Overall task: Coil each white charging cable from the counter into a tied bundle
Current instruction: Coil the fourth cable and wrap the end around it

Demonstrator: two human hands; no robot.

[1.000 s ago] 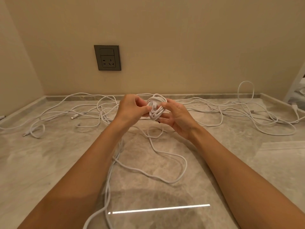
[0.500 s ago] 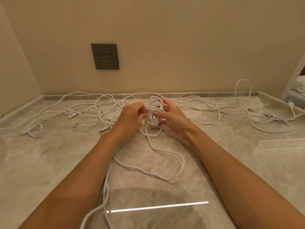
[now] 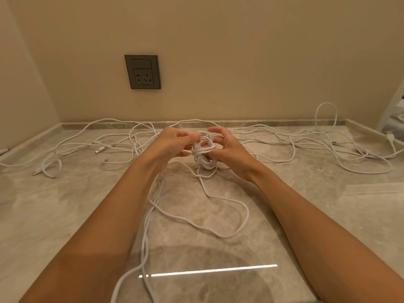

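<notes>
Just below and right of the socket (image 3: pixel 142 71), both hands met on one coil (image 3: pixel 204 159), held low over the counter (image 3: pixel 65 204); couldn't tell if its bottom touched. The left hand (image 3: pixel 172 143) had its fingertips pinched on the strands wrapped across the coil's waist, I'd guess so that wrap wouldn't slip. The right hand (image 3: pixel 229 149) cupped the other side, lower fingers curled round the loops and forefinger lifted free, probably steadying it while the knot got snugged. The tail (image 3: pixel 218 215) ran from under the coil away from the socket, toward the person, so the tie looked unfinished. Farther out, left and right of the socket along the wall, the other cables (image 3: pixel 328 149) lay loose and tangled, none bundled.
</notes>
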